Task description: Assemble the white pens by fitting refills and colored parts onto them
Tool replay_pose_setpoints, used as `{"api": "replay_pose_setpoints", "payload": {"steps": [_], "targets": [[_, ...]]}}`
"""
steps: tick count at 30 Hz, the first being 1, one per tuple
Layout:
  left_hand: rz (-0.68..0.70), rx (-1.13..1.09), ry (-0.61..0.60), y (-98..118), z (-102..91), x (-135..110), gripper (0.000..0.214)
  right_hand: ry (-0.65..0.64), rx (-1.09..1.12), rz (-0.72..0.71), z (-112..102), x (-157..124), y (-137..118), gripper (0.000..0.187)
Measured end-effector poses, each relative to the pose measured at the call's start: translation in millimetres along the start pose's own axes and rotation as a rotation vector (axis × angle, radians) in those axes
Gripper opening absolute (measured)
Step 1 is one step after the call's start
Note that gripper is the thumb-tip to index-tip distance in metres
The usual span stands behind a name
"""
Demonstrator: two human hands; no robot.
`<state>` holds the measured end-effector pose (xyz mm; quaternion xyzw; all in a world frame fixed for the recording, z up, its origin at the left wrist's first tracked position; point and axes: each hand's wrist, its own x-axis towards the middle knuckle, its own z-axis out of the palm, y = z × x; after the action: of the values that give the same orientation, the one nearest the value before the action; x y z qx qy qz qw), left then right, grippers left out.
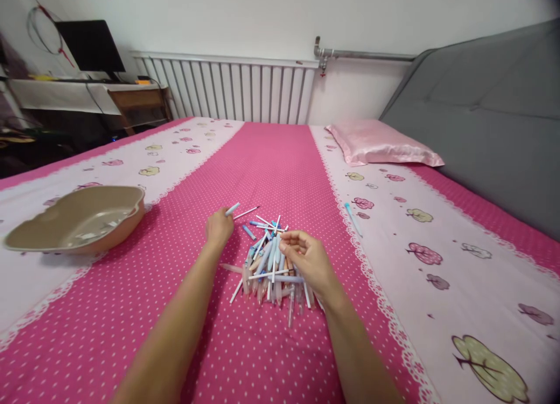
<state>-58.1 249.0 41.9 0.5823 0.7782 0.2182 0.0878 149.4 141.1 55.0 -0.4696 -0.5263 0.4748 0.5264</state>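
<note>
A heap of pens and pen parts (262, 258) lies on the pink dotted bedspread, mostly pale blue, white, clear and peach pieces. Left of the heap, my left hand (219, 227) is closed around a pale blue pen (232, 208) whose end sticks out past the fingers. A thin white refill (246, 213) with a dark tip lies beside that hand. Over the right side of the heap, my right hand (306, 255) has thumb and fingertips pinched together. What is between those fingertips, if anything, is too small to make out.
A beige basin (74, 217) with some small pale pieces inside stands on the left. One light blue pen (353, 219) lies apart on the right. Farther off are a pink pillow (380, 141), a grey headboard (485, 106), a radiator (236, 89) and a desk with a monitor (93, 45).
</note>
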Motion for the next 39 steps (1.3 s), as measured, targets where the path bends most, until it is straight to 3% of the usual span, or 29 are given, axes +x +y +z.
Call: {"api": "replay_pose_setpoints", "payload": {"steps": [5, 10, 12, 15, 18, 22, 26, 29, 33, 39], "targets": [[-0.015, -0.031, -0.08, 7.0, 19.2, 21.6, 0.022, 0.031, 0.021, -0.007, -5.2, 3.6, 1.2, 0.027], [-0.037, -0.166, -0.072, 7.8, 19.8, 16.2, 0.012, 0.038, 0.012, 0.008, -7.4, 6.1, 2.7, 0.029], [-0.036, -0.253, -0.057, 10.2, 9.5, -0.3, 0.019, 0.053, 0.019, 0.004, -8.2, 6.0, 1.6, 0.028], [-0.006, -0.436, -0.065, 19.7, -10.6, -44.9, 0.031, 0.078, 0.067, 0.026, -9.4, 4.6, -1.8, 0.031], [-0.036, -0.961, -0.27, 35.9, -24.6, -97.0, 0.033, 0.075, 0.158, 0.098, -10.1, 1.9, -7.6, 0.04], [0.003, -1.178, -0.54, 51.7, -23.1, -136.8, 0.035, -0.003, 0.283, 0.162, -9.1, -1.6, -14.2, 0.046], [0.025, -1.239, -0.658, 46.1, -7.6, -140.0, 0.033, -0.071, 0.328, 0.158, -6.3, -3.3, -14.5, 0.031], [0.063, -1.218, -0.612, 37.7, -0.9, -137.9, 0.034, -0.095, 0.323, 0.15, -5.2, -5.0, -16.0, 0.029], [0.109, -1.166, -0.546, 32.7, -5.1, -141.0, 0.037, -0.022, 0.259, 0.105, -9.3, -10.1, -26.7, 0.027], [0.167, -1.168, -0.615, 30.9, -5.3, -152.1, 0.035, 0.035, 0.128, -0.005, -19.1, -15.0, -40.2, 0.026]]}}
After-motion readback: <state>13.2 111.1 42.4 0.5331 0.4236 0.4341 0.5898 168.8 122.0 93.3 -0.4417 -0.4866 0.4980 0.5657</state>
